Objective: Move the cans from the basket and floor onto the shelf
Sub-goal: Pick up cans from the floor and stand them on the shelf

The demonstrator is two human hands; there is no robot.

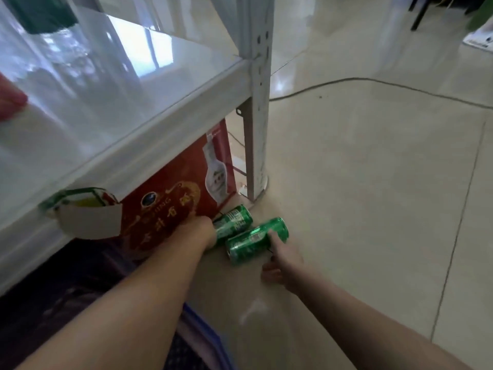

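Two green cans lie on their sides on the beige floor near the shelf leg. My left hand (pixel 204 232) is closed around the end of the farther can (pixel 234 220), which rests against a red box. My right hand (pixel 280 259) touches the nearer can (pixel 253 241) with its fingers along the can's right side; the grip looks partial. The white shelf (pixel 128 84) fills the upper left, its board glossy. A blue basket edge (pixel 202 332) shows at the bottom between my forearms.
A red printed box (pixel 170 201) stands under the shelf. A green-and-white carton (pixel 80 206) pokes out beside it. The white upright post (pixel 257 129) stands just behind the cans. A dark cable (pixel 373 81) crosses the tiled floor.
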